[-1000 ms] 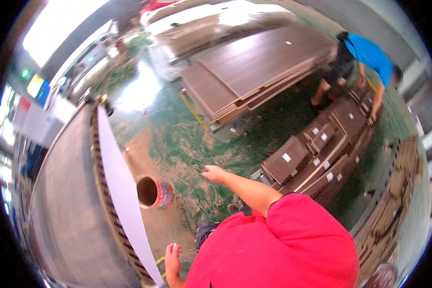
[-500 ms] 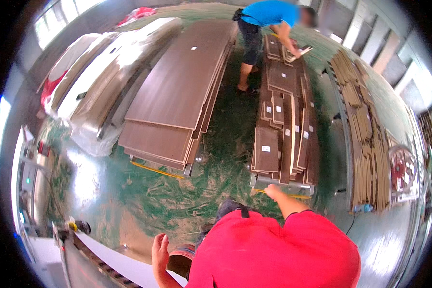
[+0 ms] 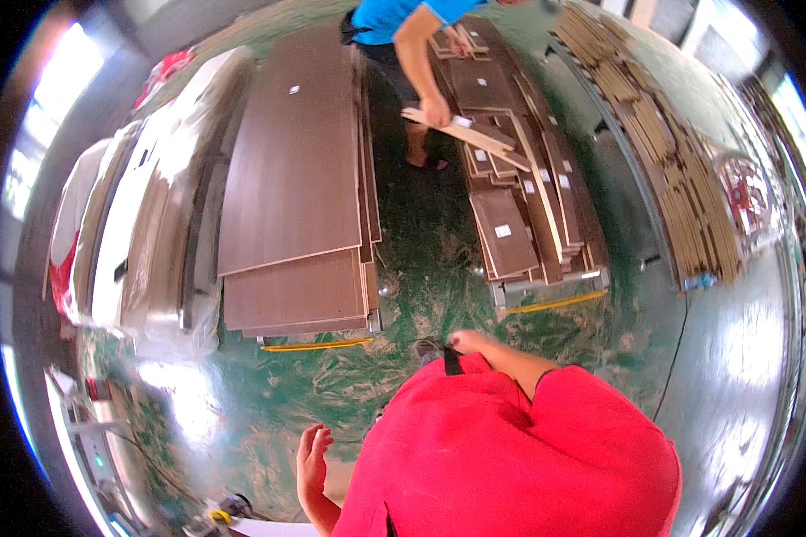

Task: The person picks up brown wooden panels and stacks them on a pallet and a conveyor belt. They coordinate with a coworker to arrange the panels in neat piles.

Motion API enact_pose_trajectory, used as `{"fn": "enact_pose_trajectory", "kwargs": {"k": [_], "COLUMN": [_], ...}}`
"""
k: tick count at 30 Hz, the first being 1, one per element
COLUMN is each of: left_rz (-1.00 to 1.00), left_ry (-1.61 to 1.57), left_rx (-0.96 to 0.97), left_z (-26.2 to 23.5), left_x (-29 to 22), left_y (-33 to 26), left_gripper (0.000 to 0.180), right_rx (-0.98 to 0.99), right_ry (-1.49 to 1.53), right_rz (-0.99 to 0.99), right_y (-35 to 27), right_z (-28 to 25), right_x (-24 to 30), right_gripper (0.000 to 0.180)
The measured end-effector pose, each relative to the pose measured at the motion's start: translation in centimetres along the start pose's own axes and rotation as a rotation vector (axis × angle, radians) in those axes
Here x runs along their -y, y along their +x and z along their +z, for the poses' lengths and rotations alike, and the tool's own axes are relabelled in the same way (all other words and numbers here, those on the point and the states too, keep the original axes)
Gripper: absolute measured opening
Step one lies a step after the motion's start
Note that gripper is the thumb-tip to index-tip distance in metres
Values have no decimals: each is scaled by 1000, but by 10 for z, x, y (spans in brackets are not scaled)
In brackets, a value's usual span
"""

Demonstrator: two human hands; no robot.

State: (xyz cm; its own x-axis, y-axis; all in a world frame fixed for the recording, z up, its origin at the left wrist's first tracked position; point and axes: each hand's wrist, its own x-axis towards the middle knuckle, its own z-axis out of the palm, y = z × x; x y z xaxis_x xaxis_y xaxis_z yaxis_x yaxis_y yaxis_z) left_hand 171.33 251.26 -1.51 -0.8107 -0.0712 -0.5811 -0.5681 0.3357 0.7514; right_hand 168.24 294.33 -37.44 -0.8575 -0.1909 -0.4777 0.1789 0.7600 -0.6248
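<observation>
My left hand (image 3: 312, 461) hangs low beside my red shirt (image 3: 510, 456), fingers apart and holding nothing, above the green floor (image 3: 421, 268). My right hand (image 3: 471, 342) is raised in front of my chest, next to a black strap; its fingers are foreshortened, so I cannot see whether it grips anything. Ahead lie a stack of large brown boards (image 3: 295, 170) and a cart of smaller brown panels (image 3: 519, 206). A person in a blue shirt (image 3: 394, 18) bends over that cart, holding a light wooden strip (image 3: 466, 132).
Rows of light wooden pieces (image 3: 672, 161) run along the right. Plastic-wrapped stacks (image 3: 134, 224) stand at the left. Yellow bars (image 3: 318, 345) mark the near ends of the carts. A small yellow object (image 3: 219, 516) lies by the bottom edge. A thin cable (image 3: 676, 340) crosses the floor at the right.
The view has swung from the white board and tape roll toward the board stacks, now straight ahead. My left hand has come off the white board's edge; my right arm has drawn in.
</observation>
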Motion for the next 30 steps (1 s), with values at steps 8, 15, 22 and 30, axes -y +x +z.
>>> {"fn": "enact_pose_trajectory", "kwargs": {"k": [8, 15, 22, 30], "left_rz": [130, 284, 303, 332], "left_ry": [189, 325, 529, 530], "left_rx": [218, 453, 596, 570], "left_z": [-61, -78, -73, -63], "left_x": [-37, -62, -55, -67], "left_y": [103, 173, 190, 192], "left_gripper": [36, 34, 35, 38], "right_rx": [-558, -165, -399, -196], "right_ry": [925, -337, 727, 342], "right_rz": [466, 522, 850, 834], "right_y": [-35, -134, -203, -165], "right_z": [-108, 86, 342, 196], "right_x": [77, 49, 80, 81], "right_gripper": [16, 18, 41, 33]}}
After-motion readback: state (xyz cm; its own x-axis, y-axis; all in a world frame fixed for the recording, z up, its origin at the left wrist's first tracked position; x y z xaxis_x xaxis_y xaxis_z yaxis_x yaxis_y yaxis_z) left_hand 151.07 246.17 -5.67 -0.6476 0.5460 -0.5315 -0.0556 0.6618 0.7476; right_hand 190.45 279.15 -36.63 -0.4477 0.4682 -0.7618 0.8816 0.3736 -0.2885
